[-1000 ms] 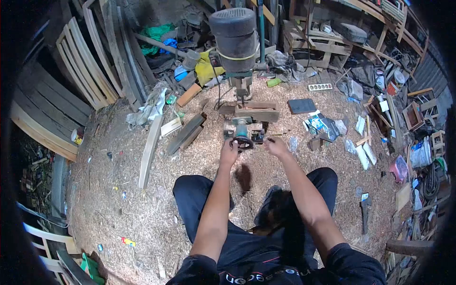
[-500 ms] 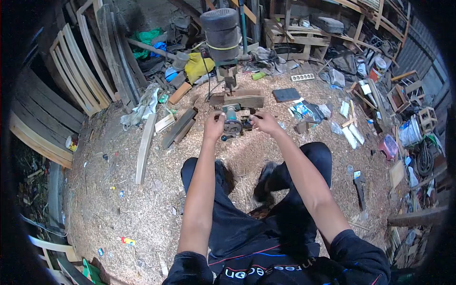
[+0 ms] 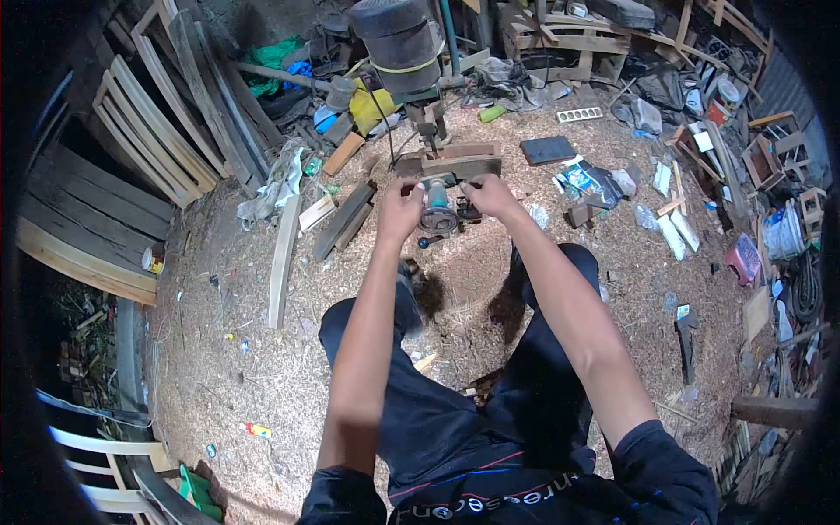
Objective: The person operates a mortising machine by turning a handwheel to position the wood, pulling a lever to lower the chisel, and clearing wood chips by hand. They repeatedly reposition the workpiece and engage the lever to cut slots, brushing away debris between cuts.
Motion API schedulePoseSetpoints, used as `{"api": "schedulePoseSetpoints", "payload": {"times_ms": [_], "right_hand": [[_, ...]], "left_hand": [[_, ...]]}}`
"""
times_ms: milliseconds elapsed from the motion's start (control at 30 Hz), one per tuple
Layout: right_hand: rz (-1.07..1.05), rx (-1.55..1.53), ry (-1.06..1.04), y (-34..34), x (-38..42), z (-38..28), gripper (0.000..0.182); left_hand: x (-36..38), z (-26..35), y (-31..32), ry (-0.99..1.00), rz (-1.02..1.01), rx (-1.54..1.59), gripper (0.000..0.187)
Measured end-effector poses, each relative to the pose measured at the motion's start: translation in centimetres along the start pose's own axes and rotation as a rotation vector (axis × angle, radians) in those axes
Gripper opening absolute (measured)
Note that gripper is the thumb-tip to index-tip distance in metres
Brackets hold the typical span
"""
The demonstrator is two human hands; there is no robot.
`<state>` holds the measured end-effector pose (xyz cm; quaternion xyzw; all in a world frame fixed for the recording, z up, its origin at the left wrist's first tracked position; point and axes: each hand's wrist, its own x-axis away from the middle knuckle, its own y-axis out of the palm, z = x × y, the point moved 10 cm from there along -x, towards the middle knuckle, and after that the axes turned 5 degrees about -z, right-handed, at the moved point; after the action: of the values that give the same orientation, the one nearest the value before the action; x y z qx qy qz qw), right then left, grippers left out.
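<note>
The fingers of the left hand (image 3: 400,210) curl around the left side of a small teal power router (image 3: 437,208), and the fingers of the right hand (image 3: 492,196) grip its right side, so both hands are clenched on the tool. The router is held between them, just in front of a wooden block (image 3: 455,162) that lies on the sawdust-covered floor (image 3: 262,367) below a large grey motor (image 3: 395,39) on its stand. Whether the router's base rests on the floor or hangs just above it I cannot tell; part of it is hidden by the hands.

Judging from this, the work stands at an early or middle point: the tool is gripped and brought up to the block, but no cut in the wood can be made out, and the block looks untouched from this angle. Loose planks (image 3: 282,258) and offcuts (image 3: 343,219) lie to the left, well apart from the hands, and a hatchet (image 3: 685,337) lies to the right.
</note>
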<state>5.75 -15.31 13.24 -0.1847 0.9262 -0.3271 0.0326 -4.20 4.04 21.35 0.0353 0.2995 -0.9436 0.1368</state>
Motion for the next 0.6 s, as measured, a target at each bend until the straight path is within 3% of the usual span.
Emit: {"api": "schedulePoseSetpoints", "payload": {"times_ms": [133, 333, 367, 500, 600], "right_hand": [[-0.119, 0.136, -0.097, 0.3, -0.1, -5.5, 0.048], [-0.191, 0.222, -0.073, 1.6, -4.0, -3.0, 0.040], [-0.212, 0.259, -0.091, 1.8, -4.3, -2.6, 0.039], [-0.201, 0.197, -0.107, 1.2, -6.5, -3.2, 0.036], [-0.191, 0.072, -0.134, -0.2, -5.6, -6.6, 0.036]], "left_hand": [[-2.0, -2.8, -0.4, 0.032, -0.022, -0.055, 0.029], [-3.7, -8.2, 1.2, -0.008, -0.045, 0.002, 0.030], [-4.6, -9.8, 2.4, -0.072, -0.132, 0.024, 0.030], [-7.7, -5.8, 1.2, 0.130, 0.022, -0.080, 0.033], [-9.0, -3.7, 1.2, -0.009, -0.089, 0.157, 0.029]]}}
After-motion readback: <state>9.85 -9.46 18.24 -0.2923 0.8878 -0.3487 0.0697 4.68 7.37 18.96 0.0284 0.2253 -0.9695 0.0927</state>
